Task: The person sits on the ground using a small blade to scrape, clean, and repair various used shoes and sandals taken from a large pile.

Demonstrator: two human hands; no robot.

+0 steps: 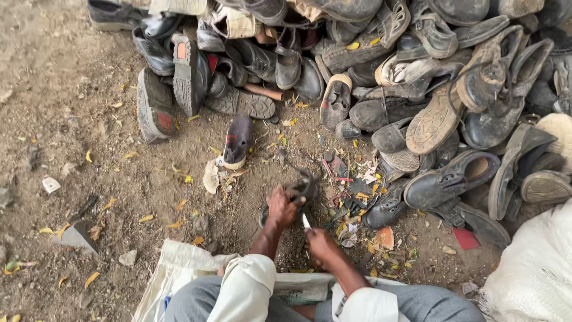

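Note:
I sit on the dirt ground with a worn dark shoe [304, 192] in front of my knees. My left hand [281, 206] grips the shoe and presses it down. In my right hand [320, 244] is a small knife [305, 222], its pale blade pointing up toward the shoe's underside. Both sleeves are rolled, light coloured. Cut scraps of rubber and leather [351, 203] lie just right of the shoe.
A large heap of old dark shoes and boots [381, 77] fills the top and right. A single shoe [237, 141] lies apart on the dirt. One white sack [533, 274] stands at the right, another [173, 268] lies under my legs. Yellow leaves dot the ground.

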